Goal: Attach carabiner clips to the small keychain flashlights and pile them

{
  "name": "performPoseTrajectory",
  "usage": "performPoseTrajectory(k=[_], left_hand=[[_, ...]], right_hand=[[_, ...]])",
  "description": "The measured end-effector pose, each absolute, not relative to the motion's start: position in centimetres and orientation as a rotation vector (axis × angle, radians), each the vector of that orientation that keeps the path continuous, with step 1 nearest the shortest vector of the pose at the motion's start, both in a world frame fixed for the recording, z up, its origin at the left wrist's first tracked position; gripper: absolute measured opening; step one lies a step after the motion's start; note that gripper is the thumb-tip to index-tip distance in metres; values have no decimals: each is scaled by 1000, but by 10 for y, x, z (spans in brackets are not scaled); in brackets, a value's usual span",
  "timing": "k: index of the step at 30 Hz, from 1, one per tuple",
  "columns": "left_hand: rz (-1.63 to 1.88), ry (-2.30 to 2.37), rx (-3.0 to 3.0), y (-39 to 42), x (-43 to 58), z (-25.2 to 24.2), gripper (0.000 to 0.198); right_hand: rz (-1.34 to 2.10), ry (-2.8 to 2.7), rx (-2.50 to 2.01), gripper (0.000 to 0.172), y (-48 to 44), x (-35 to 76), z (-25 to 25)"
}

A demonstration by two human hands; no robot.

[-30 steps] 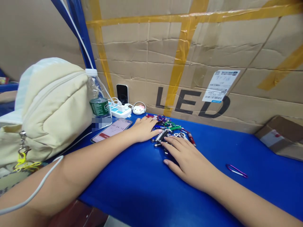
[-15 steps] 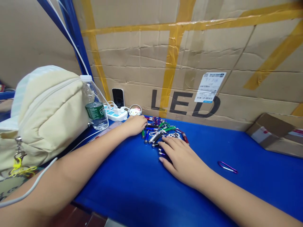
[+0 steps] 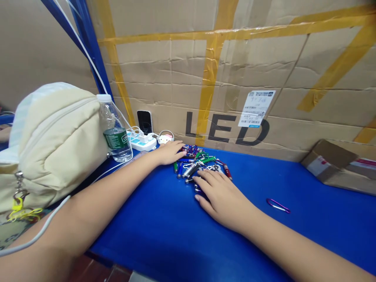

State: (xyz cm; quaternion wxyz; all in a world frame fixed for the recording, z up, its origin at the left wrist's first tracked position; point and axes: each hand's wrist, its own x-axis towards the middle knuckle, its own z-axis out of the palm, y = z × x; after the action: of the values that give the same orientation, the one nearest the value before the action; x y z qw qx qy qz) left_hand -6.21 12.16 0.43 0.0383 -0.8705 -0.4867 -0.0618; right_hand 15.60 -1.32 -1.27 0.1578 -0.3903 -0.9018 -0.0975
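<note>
A pile of small coloured keychain flashlights [image 3: 199,162] with metal clips lies on the blue table [image 3: 182,231] near the cardboard wall. My left hand [image 3: 169,152] rests flat at the pile's left edge, fingers pointing right and touching the nearest pieces. My right hand [image 3: 219,192] lies palm down on the pile's near side, fingers spread over a few pieces. Neither hand visibly grips anything. A single purple carabiner [image 3: 277,205] lies apart on the table, to the right of my right hand.
A cream bag [image 3: 55,141] and a water bottle [image 3: 114,131] stand at the left, a white power strip [image 3: 142,141] and a propped phone [image 3: 144,122] behind them. A large taped "LED" carton [image 3: 235,78] forms the back wall. A small cardboard box [image 3: 337,164] sits far right.
My left hand slid a little back and left along the pile, uncovering several flashlights. The view drifted so the scene shifted left; the phone lying by the bottle is now hidden by my forearm.
</note>
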Motion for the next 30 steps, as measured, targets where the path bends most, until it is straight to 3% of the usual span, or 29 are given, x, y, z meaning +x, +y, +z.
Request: performPoseTrajectory(k=[7, 10, 18, 23, 30], left_hand=[[-282, -1430, -2715, 98, -48, 2, 51], [-180, -1332, -2824, 89, -41, 0, 50], [-145, -1609, -2653, 99, -50, -11, 51], [-81, -1329, -2874, 84, -46, -5, 48], [-51, -1473, -2821, 73, -49, 1, 60]], right_hand=[[-345, -2643, -932, 36, -15, 156, -13], [-331, -2641, -970, 37, -15, 156, -13], [-330, -2616, -1206, 42, -17, 154, -13], [-369, -2619, -1230, 42, -19, 154, -11], [-480, -2611, -1236, 42, -24, 150, -17]])
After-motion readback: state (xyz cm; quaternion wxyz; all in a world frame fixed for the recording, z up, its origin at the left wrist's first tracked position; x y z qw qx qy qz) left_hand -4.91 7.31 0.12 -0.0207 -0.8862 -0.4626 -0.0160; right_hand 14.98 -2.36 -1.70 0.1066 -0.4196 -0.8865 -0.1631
